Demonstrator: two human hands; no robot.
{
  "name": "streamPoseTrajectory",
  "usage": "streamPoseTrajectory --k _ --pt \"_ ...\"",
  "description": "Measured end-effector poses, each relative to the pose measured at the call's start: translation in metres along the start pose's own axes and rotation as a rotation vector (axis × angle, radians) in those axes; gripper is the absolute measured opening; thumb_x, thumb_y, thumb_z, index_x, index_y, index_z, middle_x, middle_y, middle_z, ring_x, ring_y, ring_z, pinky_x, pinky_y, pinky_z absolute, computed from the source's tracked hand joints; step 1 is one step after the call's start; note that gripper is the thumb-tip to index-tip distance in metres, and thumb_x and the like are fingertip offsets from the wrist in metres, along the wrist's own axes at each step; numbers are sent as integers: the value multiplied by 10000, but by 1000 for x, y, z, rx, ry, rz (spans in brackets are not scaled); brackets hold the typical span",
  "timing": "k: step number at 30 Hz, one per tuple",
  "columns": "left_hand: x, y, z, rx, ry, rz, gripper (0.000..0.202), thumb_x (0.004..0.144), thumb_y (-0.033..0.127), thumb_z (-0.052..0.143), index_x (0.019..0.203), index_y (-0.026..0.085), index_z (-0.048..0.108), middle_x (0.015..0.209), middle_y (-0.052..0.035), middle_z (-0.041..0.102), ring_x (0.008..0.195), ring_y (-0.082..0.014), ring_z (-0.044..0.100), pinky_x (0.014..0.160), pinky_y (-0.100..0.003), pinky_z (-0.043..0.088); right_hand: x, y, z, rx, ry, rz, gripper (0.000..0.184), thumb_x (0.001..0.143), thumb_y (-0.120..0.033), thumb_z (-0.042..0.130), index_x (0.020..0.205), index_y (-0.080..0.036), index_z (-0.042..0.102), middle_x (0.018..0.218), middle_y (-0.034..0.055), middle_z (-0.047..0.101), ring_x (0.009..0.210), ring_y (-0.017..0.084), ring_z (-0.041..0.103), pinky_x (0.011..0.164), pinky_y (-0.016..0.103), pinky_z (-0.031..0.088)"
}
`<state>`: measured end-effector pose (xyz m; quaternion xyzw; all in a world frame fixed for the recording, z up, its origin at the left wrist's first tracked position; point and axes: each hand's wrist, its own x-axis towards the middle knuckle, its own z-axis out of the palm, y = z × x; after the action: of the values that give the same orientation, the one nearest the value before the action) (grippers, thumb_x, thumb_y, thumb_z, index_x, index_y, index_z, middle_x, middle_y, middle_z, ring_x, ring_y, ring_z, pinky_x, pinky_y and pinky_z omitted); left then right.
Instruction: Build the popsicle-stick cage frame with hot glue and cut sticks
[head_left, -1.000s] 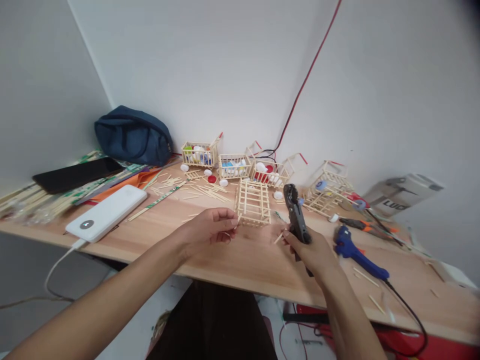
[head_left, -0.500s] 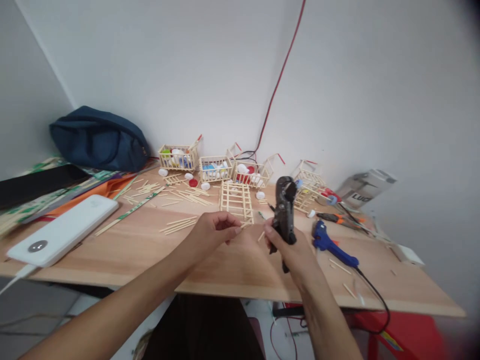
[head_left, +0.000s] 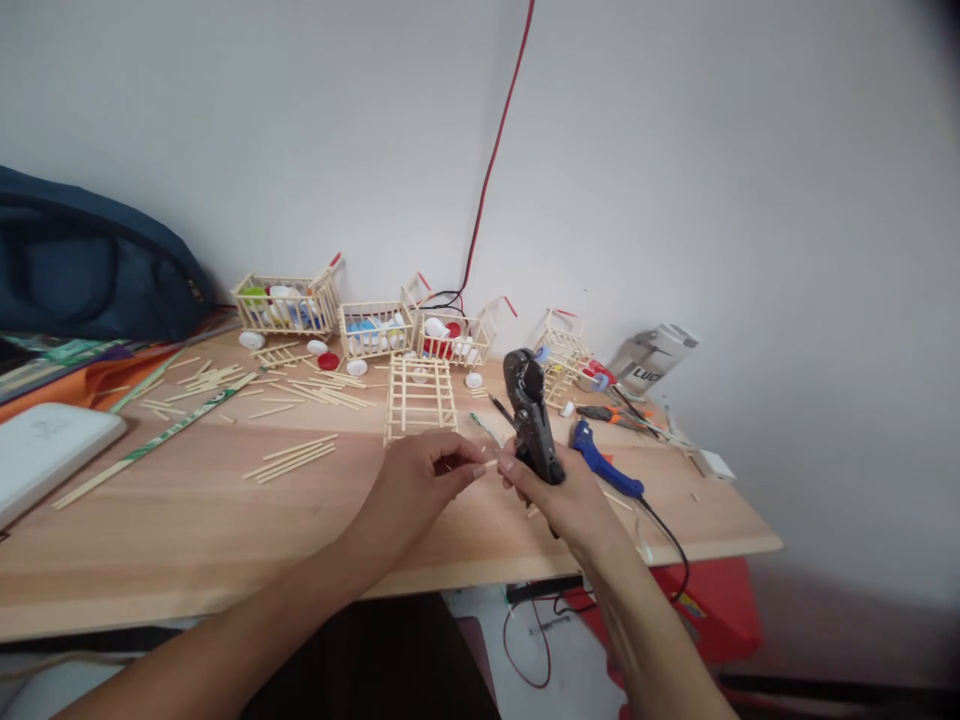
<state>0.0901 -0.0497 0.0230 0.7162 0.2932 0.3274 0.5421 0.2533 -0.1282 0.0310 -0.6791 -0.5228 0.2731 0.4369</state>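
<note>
My left hand [head_left: 424,475] is closed in a pinch on a small wooden stick [head_left: 490,463], of which only a short pale end shows. Wrapped in my right hand [head_left: 574,490] is a black plier-like hand tool [head_left: 531,415] with a rounded head, held upright. The thumb and fingertip of that hand meet the stick's other end, so both hands are almost touching. Just behind my left hand stands a ladder-like frame [head_left: 421,395] of glued wooden sticks. A blue glue gun [head_left: 606,465] lies to the right of my right hand.
Small stick-built carts [head_left: 285,305] filled with bottle caps line the wall. Loose sticks [head_left: 292,458] and a green-printed strip [head_left: 161,440] lie on the left, near a white power bank [head_left: 52,455] and a blue bag [head_left: 97,260]. Orange-handled pliers [head_left: 619,416] are at right.
My hands have come together, and my right fingertips now meet the stick held by my left. The view has shifted toward the right.
</note>
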Motion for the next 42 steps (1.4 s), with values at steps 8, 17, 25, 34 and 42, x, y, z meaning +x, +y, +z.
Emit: streamPoseTrajectory --k 8,17,25,34,42 --pt "18 -2 17 -130 14 46 77 738 152 640 753 187 707 758 -9 686 722 -138 595 668 -253 437 0 -4 -28 139 -95 136 314 726 -447 739 775 -173 595 638 -23 553 587 116 478 554 242 385" --pt "20 -3 5 -435 -48 -22 107 703 223 708 770 148 672 703 -1 632 617 -94 544 573 -217 437 -3 1 -17 438 19 216 356 721 -486 744 870 -194 608 717 -15 589 650 136 557 637 275 459" --pt "-14 -6 -41 -224 99 -101 118 687 235 723 762 157 677 667 15 621 602 -94 520 571 -216 422 -4 14 -15 -492 104 130 448 791 -579 570 972 -177 649 837 88 706 759 253 651 656 330 455" --pt "-25 -5 -56 -223 128 -73 146 678 274 736 764 172 677 649 29 630 568 -83 516 543 -199 429 -16 56 -135 -1007 353 307 592 822 -681 430 985 -170 678 852 136 717 796 289 675 655 332 443" --pt "-17 -5 -31 -354 75 -142 160 643 224 758 738 147 656 632 33 626 556 -69 531 532 -182 436 -21 154 -198 -1073 316 427 616 723 -728 470 825 -156 677 754 180 700 755 343 682 645 384 485"
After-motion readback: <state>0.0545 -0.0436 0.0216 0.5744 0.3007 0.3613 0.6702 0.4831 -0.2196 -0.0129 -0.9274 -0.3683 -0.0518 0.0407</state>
